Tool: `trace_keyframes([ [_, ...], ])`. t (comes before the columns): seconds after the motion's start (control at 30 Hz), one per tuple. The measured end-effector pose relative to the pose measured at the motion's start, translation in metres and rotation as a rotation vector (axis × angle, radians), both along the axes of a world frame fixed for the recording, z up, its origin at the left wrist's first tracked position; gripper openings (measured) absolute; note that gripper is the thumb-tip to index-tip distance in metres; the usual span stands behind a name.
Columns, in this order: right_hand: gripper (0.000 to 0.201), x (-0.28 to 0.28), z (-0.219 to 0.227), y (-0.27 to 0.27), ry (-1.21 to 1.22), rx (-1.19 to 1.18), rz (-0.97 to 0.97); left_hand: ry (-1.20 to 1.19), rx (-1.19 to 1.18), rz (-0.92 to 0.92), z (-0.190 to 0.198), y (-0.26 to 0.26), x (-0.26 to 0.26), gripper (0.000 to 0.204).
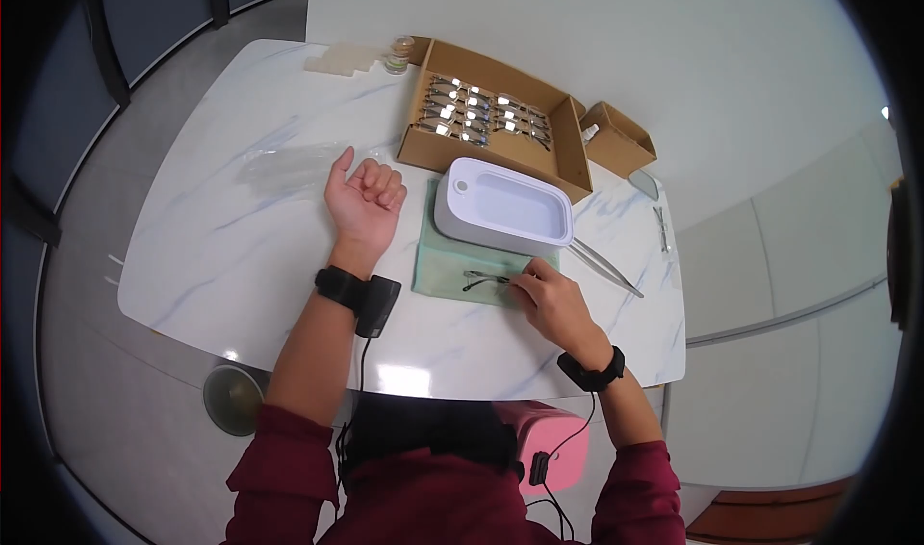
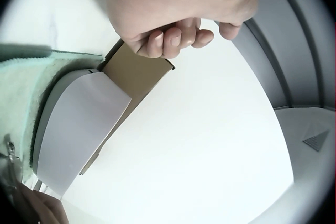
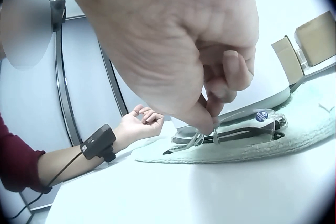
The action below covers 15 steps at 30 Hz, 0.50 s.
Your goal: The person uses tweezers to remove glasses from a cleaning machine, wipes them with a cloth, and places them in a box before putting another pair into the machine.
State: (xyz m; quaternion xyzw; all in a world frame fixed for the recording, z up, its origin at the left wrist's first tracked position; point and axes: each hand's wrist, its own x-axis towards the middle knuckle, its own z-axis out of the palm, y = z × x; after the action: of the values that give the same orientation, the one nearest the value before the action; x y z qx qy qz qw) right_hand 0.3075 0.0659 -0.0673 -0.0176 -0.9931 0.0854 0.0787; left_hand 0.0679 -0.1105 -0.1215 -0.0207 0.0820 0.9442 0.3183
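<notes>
Folded eyeglasses [image 1: 484,278] lie on a green cloth [image 1: 435,274]; in the right wrist view a round blue sticker shows on one lens of the glasses [image 3: 261,116]. My right hand [image 1: 556,309] pinches them at one end between thumb and fingers, as the right wrist view shows of the hand [image 3: 173,40]. Palm up, my left hand [image 1: 366,203] hovers left of the cloth, holding nothing, its fingers loosely curled; the left wrist view also shows this hand [image 2: 178,3]. A white oblong basin [image 1: 481,226] stands on the cloth's far part.
Behind the basin, a cardboard box [image 1: 577,165] holds rows of glasses. A smaller box [image 1: 630,144] stands to its right. Metal tweezers [image 1: 608,268] lie right of the basin. Clear plastic bags [image 1: 279,168], a small jar [image 1: 398,56] and beige pads [image 1: 342,59] are at the left and back.
</notes>
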Motion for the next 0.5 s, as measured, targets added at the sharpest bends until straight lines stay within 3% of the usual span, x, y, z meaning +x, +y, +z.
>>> trace_keyframes([
  [0.4, 0.01, -0.002, -0.003, 0.003, 0.084, 0.162, 0.137, 0.019, -0.016, -0.002, 0.0, -0.001, 0.002, 0.049],
  [0.5, 0.009, -0.004, 0.003, 0.003, 0.139, 0.101, 0.135, 0.04, -0.029, 0.017, 0.0, -0.003, 0.0, 0.049],
])
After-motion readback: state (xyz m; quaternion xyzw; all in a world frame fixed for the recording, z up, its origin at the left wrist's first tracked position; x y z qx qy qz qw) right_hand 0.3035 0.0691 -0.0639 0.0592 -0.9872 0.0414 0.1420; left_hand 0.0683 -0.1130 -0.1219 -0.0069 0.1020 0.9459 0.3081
